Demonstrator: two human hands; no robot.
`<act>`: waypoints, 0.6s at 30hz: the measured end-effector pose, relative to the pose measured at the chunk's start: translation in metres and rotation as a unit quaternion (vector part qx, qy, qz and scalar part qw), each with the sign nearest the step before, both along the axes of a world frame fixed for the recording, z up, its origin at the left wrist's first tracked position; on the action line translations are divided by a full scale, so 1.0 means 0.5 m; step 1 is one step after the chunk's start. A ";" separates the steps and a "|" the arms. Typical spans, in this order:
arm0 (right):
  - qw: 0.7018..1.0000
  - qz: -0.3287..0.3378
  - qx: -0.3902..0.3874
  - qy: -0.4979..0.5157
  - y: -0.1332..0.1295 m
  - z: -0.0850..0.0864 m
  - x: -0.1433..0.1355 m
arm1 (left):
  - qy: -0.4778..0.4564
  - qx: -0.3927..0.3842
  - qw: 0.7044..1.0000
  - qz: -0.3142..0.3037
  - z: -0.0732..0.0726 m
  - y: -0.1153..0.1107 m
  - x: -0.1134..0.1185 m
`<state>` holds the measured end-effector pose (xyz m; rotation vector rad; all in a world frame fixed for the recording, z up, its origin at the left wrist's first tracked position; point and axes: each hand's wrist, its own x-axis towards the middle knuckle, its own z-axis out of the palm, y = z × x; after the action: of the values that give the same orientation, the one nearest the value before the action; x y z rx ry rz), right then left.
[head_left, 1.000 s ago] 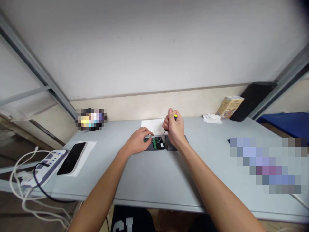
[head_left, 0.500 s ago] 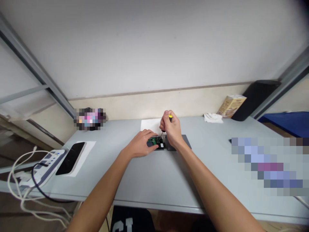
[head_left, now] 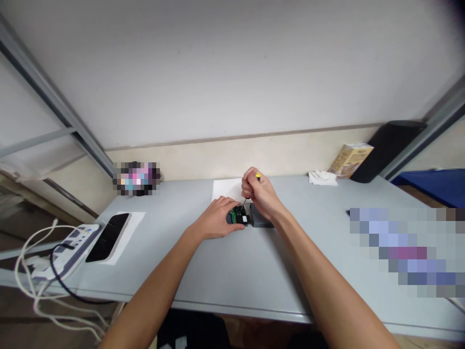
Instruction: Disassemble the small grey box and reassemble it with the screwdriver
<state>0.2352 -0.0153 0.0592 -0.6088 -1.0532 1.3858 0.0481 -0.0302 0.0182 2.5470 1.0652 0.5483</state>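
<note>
A small device with a green circuit board (head_left: 233, 213) and black parts lies on the desk before me. My left hand (head_left: 217, 219) grips it from the left, fingers along its far edge and thumb along the near one, covering its left part. In my right hand (head_left: 262, 195) is a screwdriver (head_left: 258, 177) with a yellow-and-black handle, held upright at a slight tilt. Its thin shaft points down to the black parts beside the board; the tip is too small to make out. Under my right wrist sits a dark grey casing (head_left: 259, 217), close to the device's right end.
White paper (head_left: 225, 190) lies behind my hands. On the left are a phone (head_left: 109, 237) on a white sheet and a power strip (head_left: 69, 254) with cables. At the back right stand crumpled tissue (head_left: 322, 178), a carton (head_left: 350, 161) and a black cylinder (head_left: 387, 150). Blurred items occupy both sides.
My left hand has slid slightly right over the device, covering more of the board. My right wrist has shifted right and hides the casing's right end. The screwdriver stays at the device.
</note>
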 end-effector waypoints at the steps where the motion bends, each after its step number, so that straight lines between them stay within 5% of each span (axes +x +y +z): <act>1: 1.000 0.014 -0.007 0.002 -0.001 0.003 0.003 | -0.001 -0.001 1.000 0.003 -0.001 0.000 0.001; 4: 0.999 0.051 -0.018 -0.005 -0.006 0.012 0.014 | -0.003 -0.003 1.000 0.008 -0.004 0.000 0.004; 12: 1.000 -0.003 0.002 0.006 0.001 -0.007 0.006 | -0.040 -0.015 0.999 0.011 -0.014 0.003 0.009; 18: 0.997 0.080 -0.004 -0.001 -0.007 0.006 0.013 | -0.046 -0.009 0.999 0.012 -0.017 0.003 0.009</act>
<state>0.2419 -0.0188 0.0620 -0.5411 -1.1181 1.5290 0.0525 -0.0287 0.0098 2.4720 1.0656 0.6521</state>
